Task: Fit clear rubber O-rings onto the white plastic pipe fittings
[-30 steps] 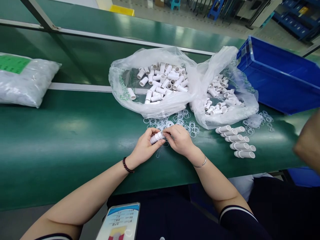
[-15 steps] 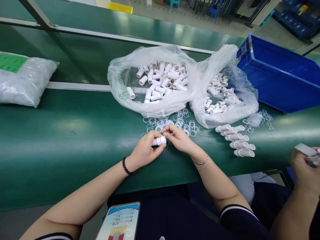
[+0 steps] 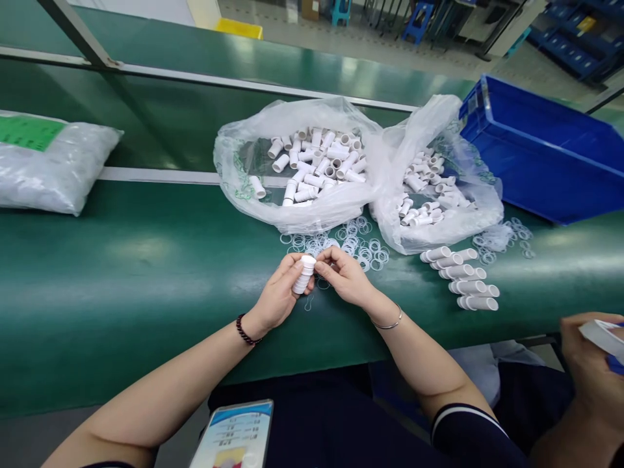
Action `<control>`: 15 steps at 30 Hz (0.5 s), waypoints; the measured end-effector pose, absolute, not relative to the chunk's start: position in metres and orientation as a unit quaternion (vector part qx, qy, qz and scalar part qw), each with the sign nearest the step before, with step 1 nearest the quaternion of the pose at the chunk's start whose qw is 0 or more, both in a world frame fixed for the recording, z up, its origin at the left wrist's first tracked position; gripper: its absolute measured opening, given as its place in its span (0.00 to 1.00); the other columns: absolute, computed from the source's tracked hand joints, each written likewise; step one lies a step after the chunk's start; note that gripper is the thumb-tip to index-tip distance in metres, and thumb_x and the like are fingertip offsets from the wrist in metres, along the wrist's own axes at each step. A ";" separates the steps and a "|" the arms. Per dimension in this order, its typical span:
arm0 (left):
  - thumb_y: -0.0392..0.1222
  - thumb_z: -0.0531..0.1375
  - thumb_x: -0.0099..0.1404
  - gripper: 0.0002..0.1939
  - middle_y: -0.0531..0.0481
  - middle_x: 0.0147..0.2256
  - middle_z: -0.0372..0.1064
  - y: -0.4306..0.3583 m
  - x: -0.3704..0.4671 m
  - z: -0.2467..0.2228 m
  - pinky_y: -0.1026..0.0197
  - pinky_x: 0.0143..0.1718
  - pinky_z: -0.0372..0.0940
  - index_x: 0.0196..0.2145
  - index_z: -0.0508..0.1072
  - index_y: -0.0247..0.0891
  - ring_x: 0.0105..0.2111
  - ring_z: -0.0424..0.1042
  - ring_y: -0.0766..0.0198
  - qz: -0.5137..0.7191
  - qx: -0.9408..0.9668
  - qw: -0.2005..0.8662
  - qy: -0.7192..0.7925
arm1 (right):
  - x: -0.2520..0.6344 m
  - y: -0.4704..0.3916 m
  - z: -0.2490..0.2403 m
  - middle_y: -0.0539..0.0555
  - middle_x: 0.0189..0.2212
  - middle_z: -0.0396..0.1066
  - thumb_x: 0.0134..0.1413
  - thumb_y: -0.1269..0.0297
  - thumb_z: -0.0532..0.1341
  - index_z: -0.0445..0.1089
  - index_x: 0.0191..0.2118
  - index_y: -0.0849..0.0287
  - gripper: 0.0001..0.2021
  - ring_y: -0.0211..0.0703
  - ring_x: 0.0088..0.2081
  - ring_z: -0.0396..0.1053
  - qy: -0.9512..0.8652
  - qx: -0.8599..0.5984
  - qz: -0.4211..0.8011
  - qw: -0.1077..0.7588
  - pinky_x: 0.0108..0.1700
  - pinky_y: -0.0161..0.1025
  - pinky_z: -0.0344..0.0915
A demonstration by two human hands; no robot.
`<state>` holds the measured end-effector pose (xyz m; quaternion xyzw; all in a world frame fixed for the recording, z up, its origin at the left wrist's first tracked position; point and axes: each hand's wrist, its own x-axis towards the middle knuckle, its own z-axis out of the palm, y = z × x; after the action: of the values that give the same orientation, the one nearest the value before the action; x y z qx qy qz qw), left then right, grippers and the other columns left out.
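Observation:
My left hand [image 3: 279, 294] is closed around a white plastic pipe fitting [image 3: 304, 275], which stands tilted with its wide end up and shows ridges along its side. The fingertips of my right hand [image 3: 342, 275] are pinched together against the upper right edge of the fitting. Whatever they grip is too small to make out. Just beyond both hands lies a loose spread of thin clear rings [image 3: 364, 244] on the green work surface [image 3: 160, 292]. One stretched ring [image 3: 309, 303] shows below the fitting.
Behind the rings, two plastic bags [image 3: 253, 211] [image 3: 468, 227] hold many white fittings. Fittings [image 3: 468, 286] lie in rows at right, near a blue bin [image 3: 541, 156]. A sealed bag [image 3: 53, 169] lies far left. Another person's hand [image 3: 582, 351] holds a white piece at the right edge.
The fitting has turned from lying sideways to nearly upright in my left hand. My right fingertips stay beside its end. The other person's hand has moved slightly down, and the view has shifted a little.

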<state>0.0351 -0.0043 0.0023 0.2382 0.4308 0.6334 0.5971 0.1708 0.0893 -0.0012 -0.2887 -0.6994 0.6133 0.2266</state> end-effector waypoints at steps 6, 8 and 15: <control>0.54 0.61 0.63 0.17 0.54 0.27 0.63 -0.005 0.036 0.001 0.64 0.28 0.59 0.40 0.66 0.38 0.26 0.61 0.67 0.625 0.237 0.598 0.443 | 0.172 0.088 0.002 0.51 0.33 0.69 0.58 0.50 0.59 0.66 0.38 0.59 0.15 0.34 0.28 0.66 -0.709 -0.294 0.602 0.219 0.30 0.34 0.64; 0.53 0.60 0.64 0.16 0.54 0.27 0.63 -0.005 0.036 -0.001 0.64 0.29 0.59 0.41 0.65 0.39 0.26 0.61 0.67 0.617 0.254 0.588 0.457 | 0.172 0.087 0.003 0.51 0.31 0.69 0.57 0.49 0.60 0.66 0.37 0.59 0.16 0.34 0.27 0.65 -0.717 -0.301 0.591 0.214 0.29 0.33 0.63; 0.61 0.56 0.65 0.21 0.52 0.26 0.64 -0.005 0.037 0.000 0.62 0.29 0.60 0.40 0.66 0.38 0.26 0.61 0.65 0.621 0.246 0.588 0.457 | 0.173 0.088 0.005 0.51 0.30 0.70 0.56 0.50 0.60 0.67 0.37 0.59 0.15 0.34 0.27 0.65 -0.727 -0.314 0.576 0.205 0.28 0.33 0.64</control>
<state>0.0367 -0.0048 0.0000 0.2457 0.4569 0.6206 0.5879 0.1727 0.0875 0.0052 -0.3139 -0.7268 0.5756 0.2047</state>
